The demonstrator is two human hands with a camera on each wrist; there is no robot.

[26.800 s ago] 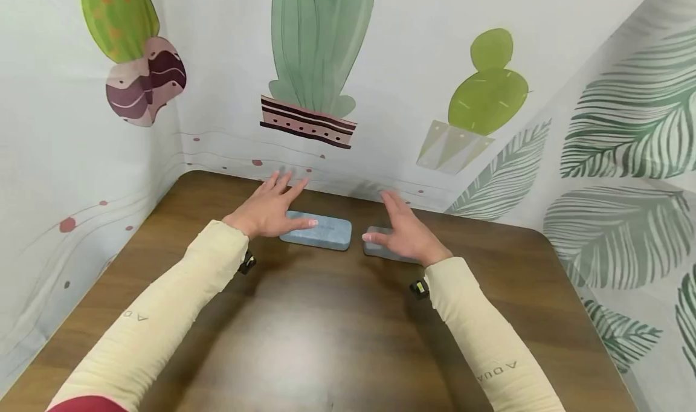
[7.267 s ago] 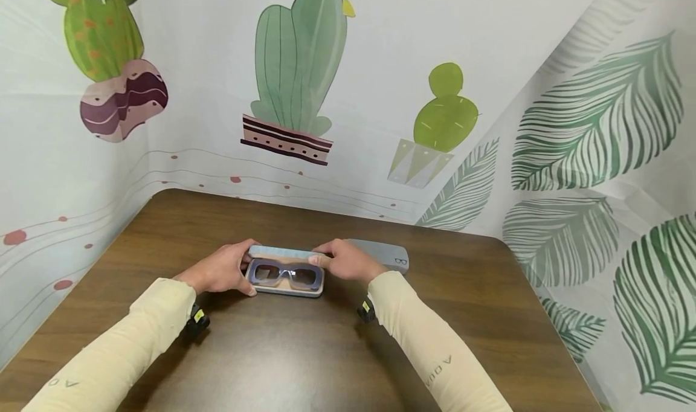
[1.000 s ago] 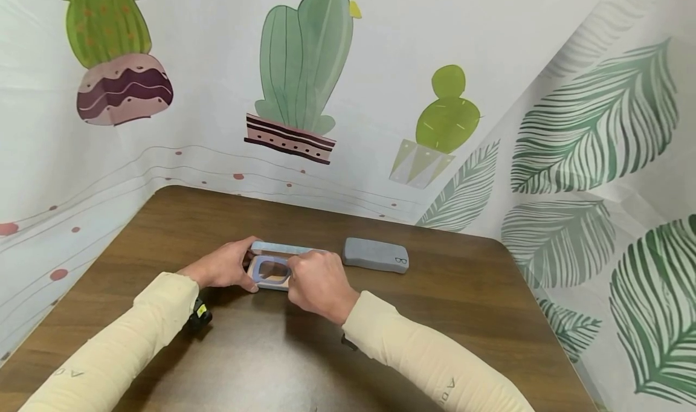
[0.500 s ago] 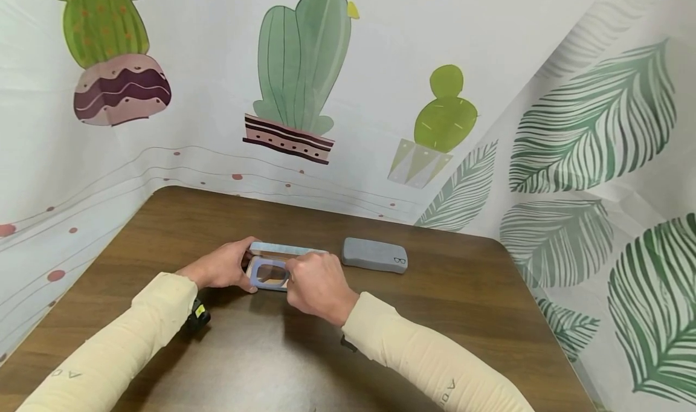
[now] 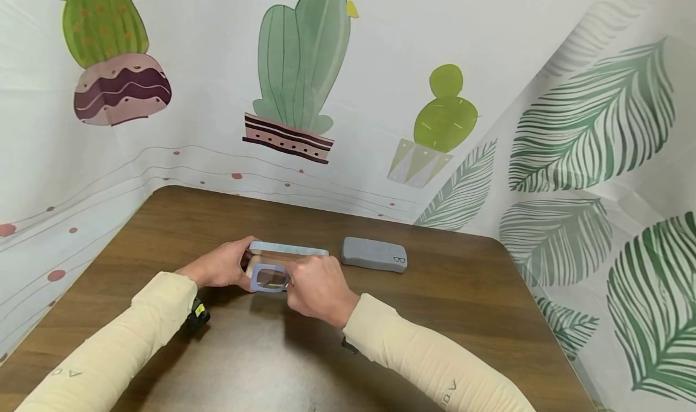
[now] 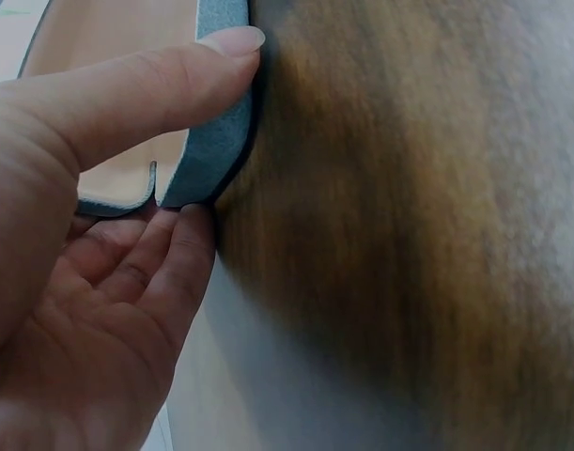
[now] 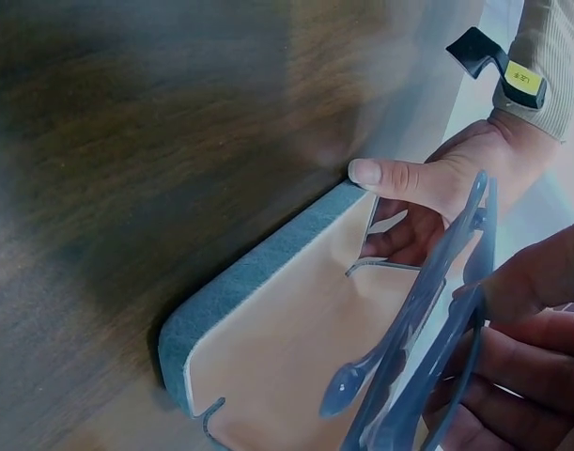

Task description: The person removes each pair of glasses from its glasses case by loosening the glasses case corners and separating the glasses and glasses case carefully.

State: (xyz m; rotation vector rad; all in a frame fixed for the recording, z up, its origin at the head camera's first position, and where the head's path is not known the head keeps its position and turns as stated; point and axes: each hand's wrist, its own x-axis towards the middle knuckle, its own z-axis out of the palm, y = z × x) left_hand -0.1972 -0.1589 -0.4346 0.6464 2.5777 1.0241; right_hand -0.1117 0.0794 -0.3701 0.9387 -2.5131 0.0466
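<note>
In the middle of the bench (image 5: pixel 478 303), a little toward 9 o'clock, the blue case (image 5: pixel 288 248) lay open, lid raised on its 12 o'clock side, tan lining (image 7: pixel 268 366) showing. My left hand (image 5: pixel 223 266) pinched its 9 o'clock end: thumb over the rim on the 6 o'clock side, fingers against the end wall.

My right hand (image 5: pixel 321 288), at the case's 4 o'clock, pinched the sunglasses (image 5: pixel 270 277) with curled fingers. Frame blue-lilac, lenses brownish. I had them tilted over the open case, one lens visible from the head view, the other end hidden behind my hand. Couldn't tell whether they touched the lining.

Grey case (image 5: pixel 374 254) lay closed on the bench near 3 o'clock of the blue one, just apart from it, small glasses mark (image 5: pixel 399 260) at its 4 o'clock corner.

Cream sleeves (image 5: pixel 116 345) covered both my forearms, running in from 7 and 5 o'clock. A black wrist device (image 5: pixel 198 315) with a yellow patch sat at my left cuff. Toward 12 o'clock, behind the bench, hung a white backdrop (image 5: pixel 391 13) printed with cacti (image 5: pixel 304 67); striped leaves (image 5: pixel 592 122) filled its 2 o'clock side.
</note>
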